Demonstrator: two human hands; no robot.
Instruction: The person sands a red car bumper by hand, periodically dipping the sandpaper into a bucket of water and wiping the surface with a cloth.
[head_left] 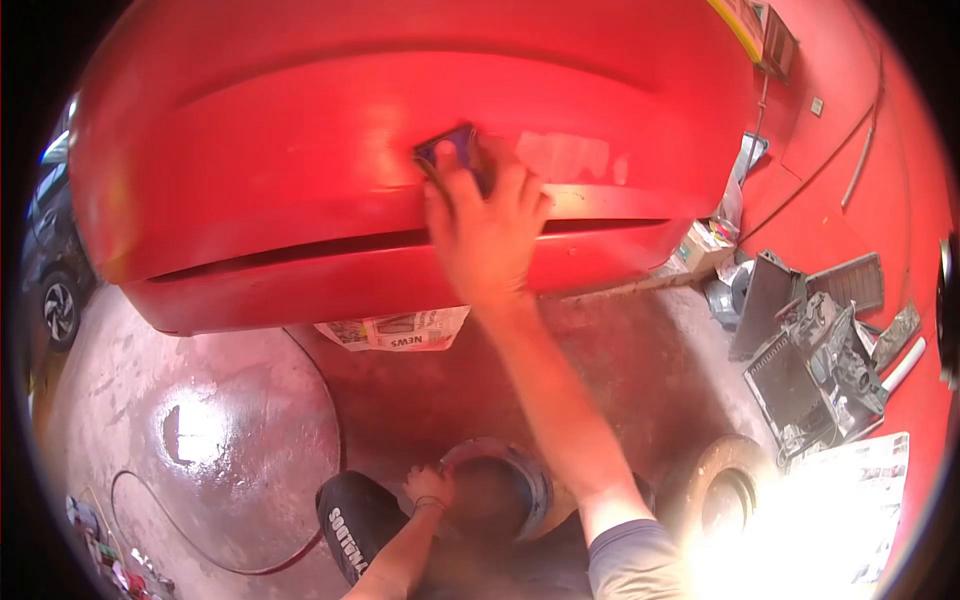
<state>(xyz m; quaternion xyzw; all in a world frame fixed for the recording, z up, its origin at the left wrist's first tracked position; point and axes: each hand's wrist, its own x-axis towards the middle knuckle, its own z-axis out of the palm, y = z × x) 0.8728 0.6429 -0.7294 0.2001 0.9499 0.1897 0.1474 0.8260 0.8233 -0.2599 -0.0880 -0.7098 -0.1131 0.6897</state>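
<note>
My right hand [485, 225] reaches up to a red car body panel [300, 140]. Its fingers press a dark, square piece of sandpaper [437, 148] flat against the paint. Just right of that hand, pale, dull patches [563, 158] mark the red surface, above a dark horizontal gap in the panel. Low in the view, my left hand [431, 486] rests by my knee with its fingers curled, beside the rim of a round, hollow, tyre-like object [540, 490]. What lies inside those fingers, if anything, is hidden.
Newspaper [400, 330] hangs below the panel. A tyre [715, 490] lies at the lower right. Radiators and scrap parts [800, 370] lean along the red wall [830, 190]. A hose [270, 570] curves over the floor at left, and a dark car [55, 250] stands farther left.
</note>
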